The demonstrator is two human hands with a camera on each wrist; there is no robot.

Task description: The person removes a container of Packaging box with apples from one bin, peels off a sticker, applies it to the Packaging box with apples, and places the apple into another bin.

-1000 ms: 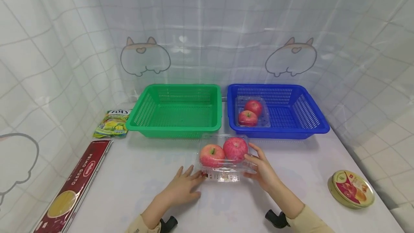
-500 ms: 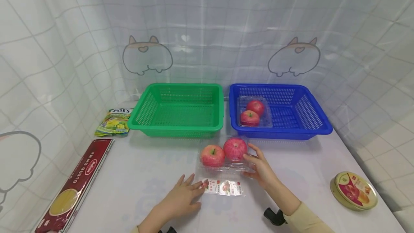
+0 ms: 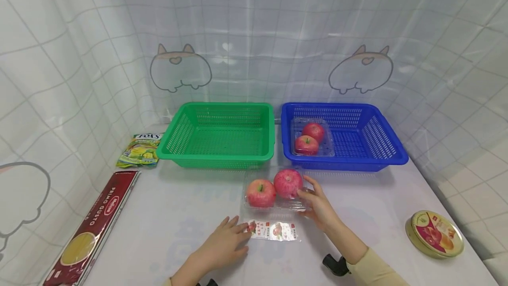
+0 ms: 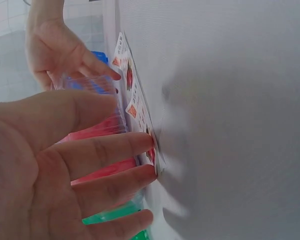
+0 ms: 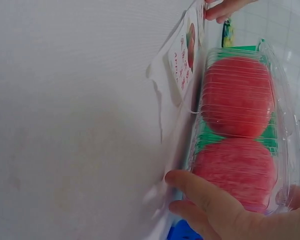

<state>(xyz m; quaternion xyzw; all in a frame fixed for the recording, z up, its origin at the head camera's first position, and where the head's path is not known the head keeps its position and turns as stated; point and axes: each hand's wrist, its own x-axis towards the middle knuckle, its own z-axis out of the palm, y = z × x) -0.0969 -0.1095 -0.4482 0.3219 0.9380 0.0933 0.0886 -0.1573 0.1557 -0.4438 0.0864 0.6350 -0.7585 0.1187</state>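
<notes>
A clear plastic box with two red apples [image 3: 261, 193] inside lies on the white table in front of the baskets. My right hand [image 3: 322, 208] grips its right end; in the right wrist view, fingers [image 5: 205, 195] show on both sides of the plastic box [image 5: 285, 135]. Just in front of the box, a strip of labels [image 3: 274, 230] with apple pictures lies on the table. My left hand [image 3: 222, 244] has its fingers spread, and fingertips touch the strip's left end, as the left wrist view also shows.
Behind stand a green basket [image 3: 222, 163] and a blue basket [image 3: 345, 165], the blue one holding another box of apples [image 3: 307, 144]. On the left lie a candy bag [image 3: 140, 150] and a red spaghetti pack [image 3: 93, 224]. A round tin [image 3: 435, 234] is at right.
A second ago the apple box partly covered the label strip; now the strip shows whole in front of it. Both hands stay nearly in place.
</notes>
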